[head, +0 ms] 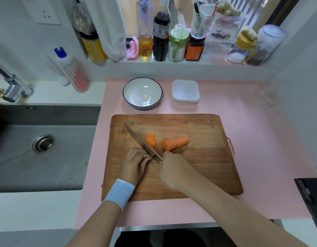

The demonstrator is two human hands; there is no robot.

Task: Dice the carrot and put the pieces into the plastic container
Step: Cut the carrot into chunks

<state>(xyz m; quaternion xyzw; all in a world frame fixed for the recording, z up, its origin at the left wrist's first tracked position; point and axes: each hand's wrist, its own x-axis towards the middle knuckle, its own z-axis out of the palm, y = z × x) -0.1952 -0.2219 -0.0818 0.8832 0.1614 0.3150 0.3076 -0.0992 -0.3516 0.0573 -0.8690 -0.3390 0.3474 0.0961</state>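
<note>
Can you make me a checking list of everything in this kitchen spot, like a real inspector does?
Surface: wooden cutting board on a pink mat.
Job's things: carrot in pieces on the board; knife slanting across it; plastic container empty, behind the board.
Clutter: empty bowl beside the container; black box at the right edge.
Hands: left hand, fingers curled, holds down a carrot piece; right hand grips the knife.
Cables: nothing seen.
Surroundings: sink and tap on the left; bottles on the sill.

A white bowl point(142, 93) sits on the pink mat point(261, 139) beside the sink point(65, 148).
</note>
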